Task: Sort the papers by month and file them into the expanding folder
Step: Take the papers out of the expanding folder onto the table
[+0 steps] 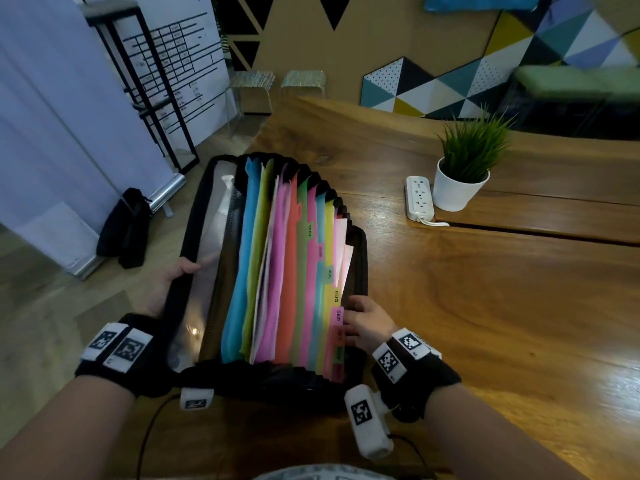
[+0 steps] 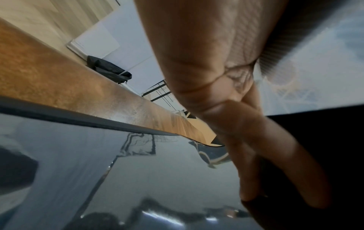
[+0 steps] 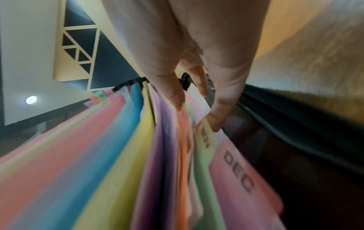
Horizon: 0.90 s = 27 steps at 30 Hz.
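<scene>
The black expanding folder lies open on the wooden table, its coloured dividers fanned out. Tabs read AUG and SEP. A white sheet sits in a front pocket, and pale pink papers stick up from the rear pockets. My left hand grips the folder's front cover with the clear pocket, thumb over its edge. My right hand lies on the rear tabs. In the right wrist view its fingertips touch divider edges near the DEC tab.
A potted green plant and a white power strip stand on the table at the back right. The folder lies near the table's left edge. A black bag sits on the floor beyond it, with a black rack behind.
</scene>
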Each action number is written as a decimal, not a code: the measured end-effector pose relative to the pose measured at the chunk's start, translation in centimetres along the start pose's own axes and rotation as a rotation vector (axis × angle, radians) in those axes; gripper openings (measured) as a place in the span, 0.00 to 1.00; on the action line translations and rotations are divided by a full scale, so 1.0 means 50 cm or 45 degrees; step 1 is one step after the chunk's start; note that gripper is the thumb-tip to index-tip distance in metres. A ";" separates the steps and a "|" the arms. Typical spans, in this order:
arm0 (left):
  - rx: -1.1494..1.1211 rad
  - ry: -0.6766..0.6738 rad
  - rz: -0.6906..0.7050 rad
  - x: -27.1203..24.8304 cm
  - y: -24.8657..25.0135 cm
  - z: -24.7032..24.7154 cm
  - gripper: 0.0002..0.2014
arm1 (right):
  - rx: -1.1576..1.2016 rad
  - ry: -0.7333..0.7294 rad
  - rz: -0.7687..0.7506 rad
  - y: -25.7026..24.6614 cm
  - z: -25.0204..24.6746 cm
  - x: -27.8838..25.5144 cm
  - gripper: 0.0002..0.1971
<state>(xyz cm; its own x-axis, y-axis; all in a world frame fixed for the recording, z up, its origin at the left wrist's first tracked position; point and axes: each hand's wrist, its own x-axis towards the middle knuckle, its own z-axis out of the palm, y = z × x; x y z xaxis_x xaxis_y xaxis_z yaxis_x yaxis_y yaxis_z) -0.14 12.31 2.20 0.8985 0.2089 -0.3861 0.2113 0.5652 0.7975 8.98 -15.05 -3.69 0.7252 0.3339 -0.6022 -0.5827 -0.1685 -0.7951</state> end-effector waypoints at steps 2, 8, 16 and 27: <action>0.035 0.014 -0.014 -0.004 -0.005 0.025 0.35 | -0.247 0.205 -0.200 -0.022 -0.013 -0.011 0.25; -0.057 -0.002 -0.082 -0.007 -0.036 0.080 0.23 | -0.496 0.103 -0.943 -0.122 0.020 -0.093 0.13; 0.087 -0.037 -0.150 -0.011 -0.048 0.127 0.25 | -1.183 0.021 -0.683 -0.118 0.083 -0.074 0.24; 0.336 0.065 -0.092 -0.026 -0.077 0.182 0.21 | -1.210 0.150 -0.613 -0.110 0.075 -0.052 0.08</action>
<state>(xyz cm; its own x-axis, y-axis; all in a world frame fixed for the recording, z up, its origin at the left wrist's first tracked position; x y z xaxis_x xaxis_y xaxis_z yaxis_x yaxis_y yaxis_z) 1.38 2.62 3.87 0.8581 0.2193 -0.4643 0.3735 0.3538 0.8575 8.91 -11.51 2.54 0.8630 0.4747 -0.1728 0.2620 -0.7131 -0.6503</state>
